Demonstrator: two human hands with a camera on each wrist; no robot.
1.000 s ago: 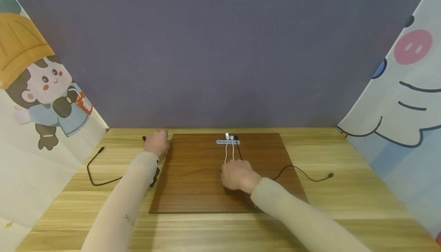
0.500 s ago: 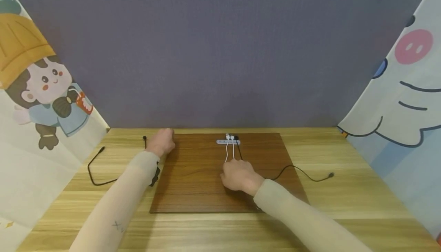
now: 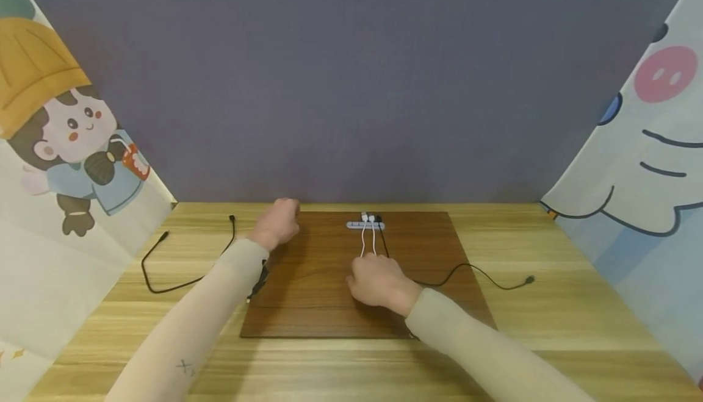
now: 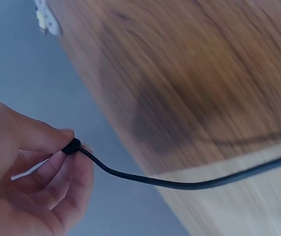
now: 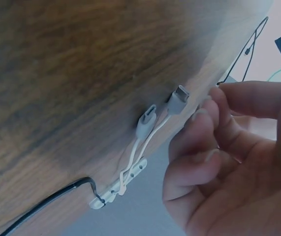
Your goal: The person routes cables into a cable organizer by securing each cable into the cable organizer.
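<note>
My left hand (image 3: 277, 224) is over the far left corner of the brown wooden board (image 3: 318, 280). In the left wrist view its thumb and fingers pinch the small dark end of a black cable (image 4: 179, 185), which trails off toward the near side. My right hand (image 3: 379, 281) hovers over the middle of the board, fingers loosely curled, with nothing visible in them. Near its fingertips, two white cable connectors (image 5: 178, 100) show in the right wrist view. A white cable clip strip (image 3: 351, 225) sits at the board's far edge with two white cables and one black cable through it.
On the table left of the board lies a black cable (image 3: 165, 291) with connector ends pointing away. The black clipped cable (image 3: 483, 275) runs across the board to the right, its connector on the table. A grey-blue partition (image 3: 351, 85) stands behind, with printed cloth on both sides.
My left hand has moved right, from the table beside the board to above its far left corner, uncovering a connector on the table. The right hand has stayed nearly still.
</note>
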